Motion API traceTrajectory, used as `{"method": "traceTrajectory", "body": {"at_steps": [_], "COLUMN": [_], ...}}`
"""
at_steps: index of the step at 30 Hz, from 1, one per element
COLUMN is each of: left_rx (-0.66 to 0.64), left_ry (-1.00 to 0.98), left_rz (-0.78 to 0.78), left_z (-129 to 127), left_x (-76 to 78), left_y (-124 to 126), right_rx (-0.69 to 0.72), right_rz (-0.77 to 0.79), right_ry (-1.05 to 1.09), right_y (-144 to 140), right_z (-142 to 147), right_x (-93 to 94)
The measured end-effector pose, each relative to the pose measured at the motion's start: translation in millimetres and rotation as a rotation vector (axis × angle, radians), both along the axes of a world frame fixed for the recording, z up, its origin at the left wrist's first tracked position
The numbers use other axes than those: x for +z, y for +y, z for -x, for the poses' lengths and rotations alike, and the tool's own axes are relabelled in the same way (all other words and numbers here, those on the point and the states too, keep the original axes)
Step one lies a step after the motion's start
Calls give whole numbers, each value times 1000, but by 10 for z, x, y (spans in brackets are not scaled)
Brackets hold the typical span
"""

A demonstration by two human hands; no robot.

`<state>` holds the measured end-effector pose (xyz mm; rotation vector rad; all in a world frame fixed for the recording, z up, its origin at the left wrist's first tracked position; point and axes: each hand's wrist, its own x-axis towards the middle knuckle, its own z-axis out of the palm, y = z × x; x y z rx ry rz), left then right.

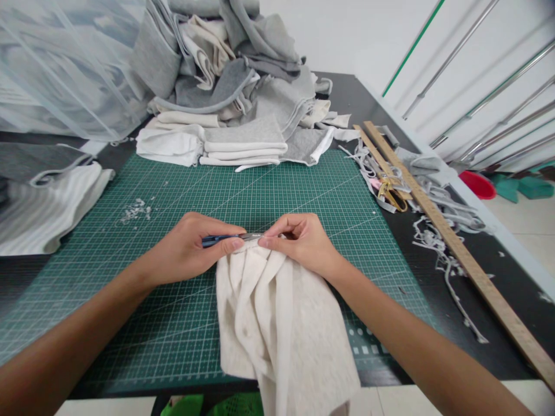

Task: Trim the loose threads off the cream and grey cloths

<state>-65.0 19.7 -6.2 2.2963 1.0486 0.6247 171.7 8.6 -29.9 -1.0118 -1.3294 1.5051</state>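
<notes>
Cream knit fabric (312, 323) hangs in folds from both hands, over the front edge of the green cutting mat (303, 190). My left hand (191, 245) is closed around small blue-handled thread snips (211, 239), its thumb also pressing the fabric's top edge. The metal tip of the snips points right along that edge, toward the other hand. My right hand (301, 238) pinches the same edge between thumb and fingers, close to the tip. Whether the blades are apart is too small to tell.
Grey and white fabric pieces (243, 138) are piled at the back. Thread scraps (137, 211) lie left on the mat, beside striped fabric (47, 202). On the right are a long wooden ruler (451, 237), gold-handled scissors (392, 195) and tangled grey strips (433, 242).
</notes>
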Motion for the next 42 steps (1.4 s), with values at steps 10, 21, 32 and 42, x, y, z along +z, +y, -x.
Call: {"method": "traceTrajectory", "body": {"at_steps": [10,21,32,42], "left_rx": [6,-25,-10,-10], "left_ry": [6,10,-5,-4], "left_rz": [-7,-5,-11,-8], "left_z": [8,-5,-16,-33], "left_x": [-17,9,-23,-13], "left_y": [4,3,18,3], "right_rx": [-3,-3,2,-13], "right_rz": [-5,-16,2,12], "right_ry": [-9,-13,2,3], "right_y": [1,2,4,-2], "right_z": [-3,2,-1,9], "right_x": [-2,-4,-4,-1]}}
